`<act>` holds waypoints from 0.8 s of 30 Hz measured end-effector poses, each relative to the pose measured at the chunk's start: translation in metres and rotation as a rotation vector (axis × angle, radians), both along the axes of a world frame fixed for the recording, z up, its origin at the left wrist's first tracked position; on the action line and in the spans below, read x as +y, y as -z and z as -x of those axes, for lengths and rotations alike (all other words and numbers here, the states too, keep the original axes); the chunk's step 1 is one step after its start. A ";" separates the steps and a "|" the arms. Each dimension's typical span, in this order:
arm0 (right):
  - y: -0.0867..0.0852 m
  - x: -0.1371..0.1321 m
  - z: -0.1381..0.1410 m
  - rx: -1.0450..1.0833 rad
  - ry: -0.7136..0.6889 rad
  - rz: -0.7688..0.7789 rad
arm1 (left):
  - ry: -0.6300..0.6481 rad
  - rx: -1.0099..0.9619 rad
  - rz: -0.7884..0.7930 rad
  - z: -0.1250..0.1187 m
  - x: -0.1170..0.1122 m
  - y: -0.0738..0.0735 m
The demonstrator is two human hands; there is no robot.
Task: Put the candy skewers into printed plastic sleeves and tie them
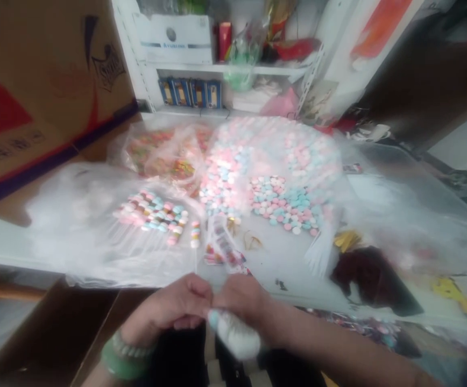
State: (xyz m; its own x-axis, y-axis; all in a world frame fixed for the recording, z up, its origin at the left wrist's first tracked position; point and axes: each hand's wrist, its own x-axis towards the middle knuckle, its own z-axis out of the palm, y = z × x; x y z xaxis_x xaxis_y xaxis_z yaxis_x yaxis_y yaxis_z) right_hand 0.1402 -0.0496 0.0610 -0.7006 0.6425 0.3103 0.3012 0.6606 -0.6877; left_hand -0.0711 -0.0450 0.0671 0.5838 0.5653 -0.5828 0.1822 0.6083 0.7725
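Close to my body, my left hand (185, 301) and my right hand (243, 298) meet at the fingertips, both closed. Under my right hand hangs a white rounded bundle (239, 338) with a light blue round piece at its end; blur hides what it is. My left fingers pinch by that end, and what is between them is hidden. Beyond my hands, pink, white, blue and brown round pieces lie in stacked rows on sticks (153, 212). One short stack (195, 234) lies apart. Printed labels (223, 244) and gold ties (253, 240) are nearby.
Loose pastel round pieces (285, 204) spill from a large clear bag. Behind left is a bag of coloured wrapped pieces (156, 153). White sticks (322, 250), gold strips (347, 239) and a dark red bag (368, 277) lie right. A large carton (48, 91) stands left; shelves (193, 67) rise behind.
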 end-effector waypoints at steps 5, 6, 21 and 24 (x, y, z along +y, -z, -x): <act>-0.033 0.024 0.007 -0.289 -0.233 -0.653 | -0.093 0.405 -0.629 -0.006 0.003 -0.036; -0.037 0.032 0.011 -0.316 -0.194 -0.613 | -0.228 0.483 -0.747 -0.013 0.001 -0.038; 0.031 0.043 0.064 0.096 0.193 0.181 | -0.514 -0.310 0.180 0.015 -0.015 0.027; 0.027 0.052 0.067 -0.021 0.188 0.459 | -0.451 -0.114 -0.039 0.036 -0.018 0.029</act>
